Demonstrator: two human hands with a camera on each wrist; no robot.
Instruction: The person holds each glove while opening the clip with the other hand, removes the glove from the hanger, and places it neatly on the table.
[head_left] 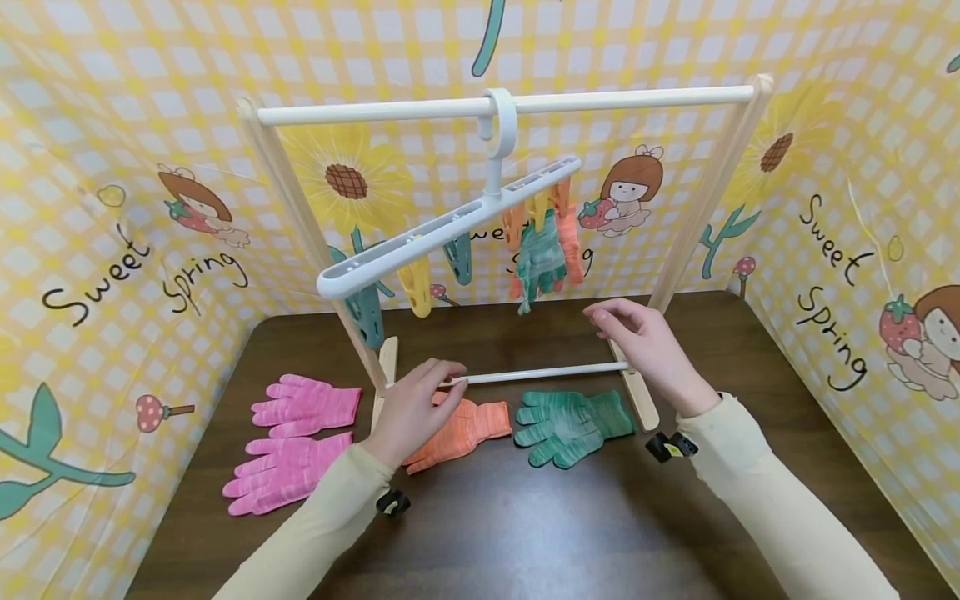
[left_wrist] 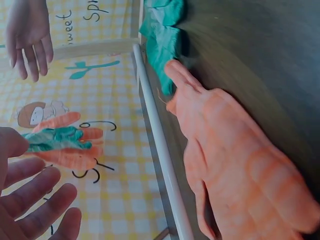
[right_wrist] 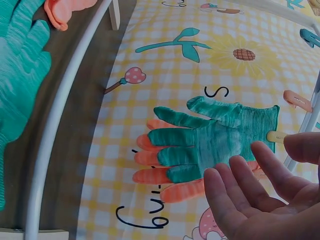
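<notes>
On the dark table point(head_left: 525, 533), a wooden rack point(head_left: 708, 196) is standing, its top rod point(head_left: 637, 100) bearing a pale clip hanger point(head_left: 492, 201) that is slanting across the head view. The right hand point(head_left: 648, 342) is hovering — fingers loosely bent, parted from the thumb and grasping nothing. The left hand point(head_left: 412, 408) is hovering above the table orange glove point(head_left: 467, 433), its fingers relaxed, spread and likewise holding nothing. Beyond the hands, the hung green glove point(head_left: 541, 250), streaked with paler green, is dangling in front of the hung orange glove point(head_left: 573, 246); both are pointing fingers down, long axes near upright. The table orange glove and the table green glove point(head_left: 573, 425) are lying roughly sideways — fingers leftward, cuffs rightward. A yellow peg point(right_wrist: 275, 136) is clipping the hung green glove's cuff.
</notes>
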